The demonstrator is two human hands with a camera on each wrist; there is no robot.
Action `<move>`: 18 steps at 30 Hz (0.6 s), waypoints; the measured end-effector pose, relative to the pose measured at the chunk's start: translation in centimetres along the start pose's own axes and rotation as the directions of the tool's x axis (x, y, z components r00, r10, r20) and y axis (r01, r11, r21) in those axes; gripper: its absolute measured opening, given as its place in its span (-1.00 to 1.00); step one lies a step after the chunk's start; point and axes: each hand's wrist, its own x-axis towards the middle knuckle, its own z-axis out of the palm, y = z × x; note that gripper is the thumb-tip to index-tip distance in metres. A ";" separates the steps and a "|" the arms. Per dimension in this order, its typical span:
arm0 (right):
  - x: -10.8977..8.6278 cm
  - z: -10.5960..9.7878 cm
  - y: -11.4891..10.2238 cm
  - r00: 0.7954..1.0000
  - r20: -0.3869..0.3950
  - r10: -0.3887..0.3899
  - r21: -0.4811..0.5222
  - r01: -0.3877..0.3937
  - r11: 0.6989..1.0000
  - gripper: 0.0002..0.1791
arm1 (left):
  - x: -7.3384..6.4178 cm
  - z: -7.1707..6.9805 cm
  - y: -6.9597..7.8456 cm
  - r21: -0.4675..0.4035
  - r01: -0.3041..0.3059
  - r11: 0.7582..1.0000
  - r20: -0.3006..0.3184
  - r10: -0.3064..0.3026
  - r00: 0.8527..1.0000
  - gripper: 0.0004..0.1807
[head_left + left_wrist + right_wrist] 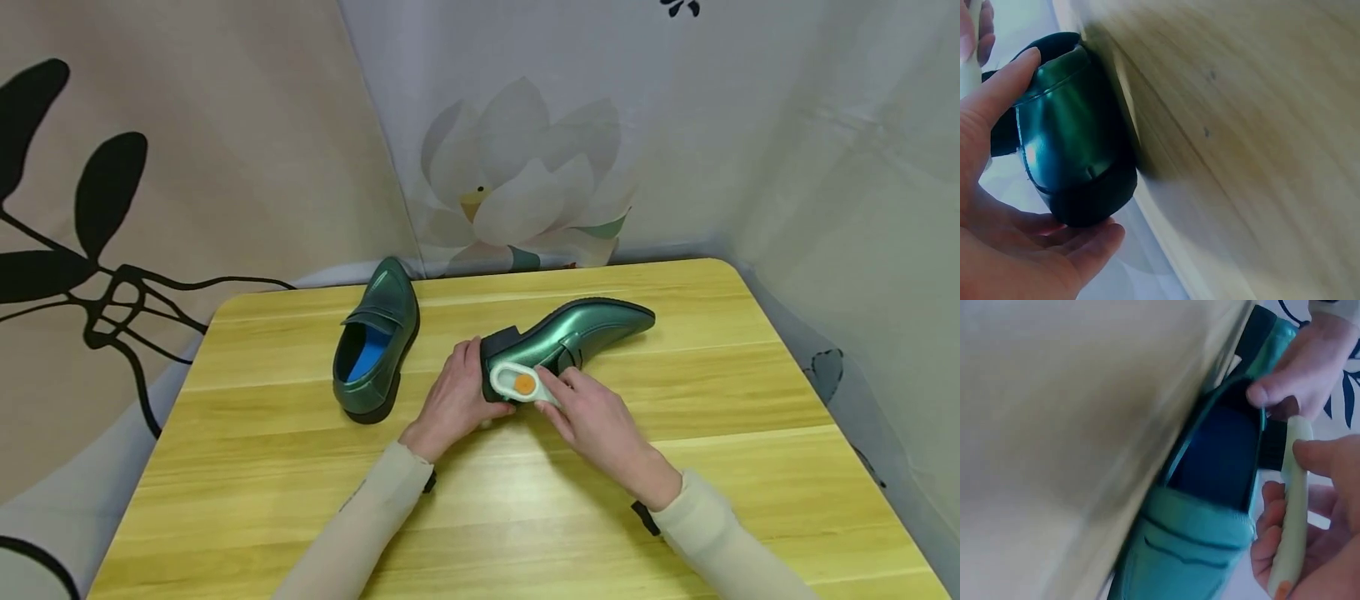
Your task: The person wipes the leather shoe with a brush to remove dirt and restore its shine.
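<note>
**Insole held at shoe opening, slip and misfit risks**

Wooden counter fills the lower frame of the head view, with floral printed curtains hung behind it. One green loafer is laid on its side at centre frame, toe pointed to the upper right. Its heel end is gripped by the left hand, thumb over the heel rim and fingers curled under the sole, as confirmed in the left wrist view. A white insole with an orange heel spot is pinched by the right hand between thumb and fingers, just beside the shoe opening. From the right wrist view a blue lining is seen inside the opening, and the insole appears not yet entered. A second loafer is stood upright to the left, apart from both hands, with a blue insole visible inside.

Judged risks: the insole could be buckled or folded if pushed in at an angle, since the opening is narrow and faces sideways. The glossy shoe could be slid or rolled out of the left hand's grip under pushing force. If a liner is already seated in this shoe, the insole may be bunched on top. Orientation could also be mistaken, the heel end going in first.
</note>
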 end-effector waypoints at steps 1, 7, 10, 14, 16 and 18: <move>0.1 -0.1 0.2 1.000 -0.005 0.011 -0.002 -0.011 1.000 -0.46 | 0.0 0.0 0.0 -0.002 0.000 1.000 -0.001 0.000 1.000 0.29; 0.6 -1.3 1.9 0.983 -0.115 0.143 0.003 -0.144 0.990 -0.49 | -0.1 0.1 0.0 0.010 0.009 1.000 -0.004 -0.009 1.000 0.29; 0.7 -1.4 2.1 0.988 -0.098 0.122 0.004 -0.123 0.992 -0.48 | 0.0 0.2 -0.1 0.017 0.009 1.000 -0.010 -0.009 1.000 0.29; 0.9 -1.4 2.1 0.989 -0.076 0.124 0.015 -0.123 0.992 -0.47 | 0.0 0.2 -0.2 0.013 0.007 1.000 -0.011 -0.007 1.000 0.28; 1.0 -1.6 2.6 0.981 -0.100 0.168 0.028 -0.167 0.986 -0.48 | 0.0 0.2 -0.1 0.011 0.007 1.000 -0.009 -0.007 1.000 0.28; 1.0 -1.8 3.3 0.966 -0.131 0.222 0.042 -0.218 0.975 -0.48 | 0.0 0.2 -0.1 0.012 0.010 1.000 -0.006 -0.010 1.000 0.28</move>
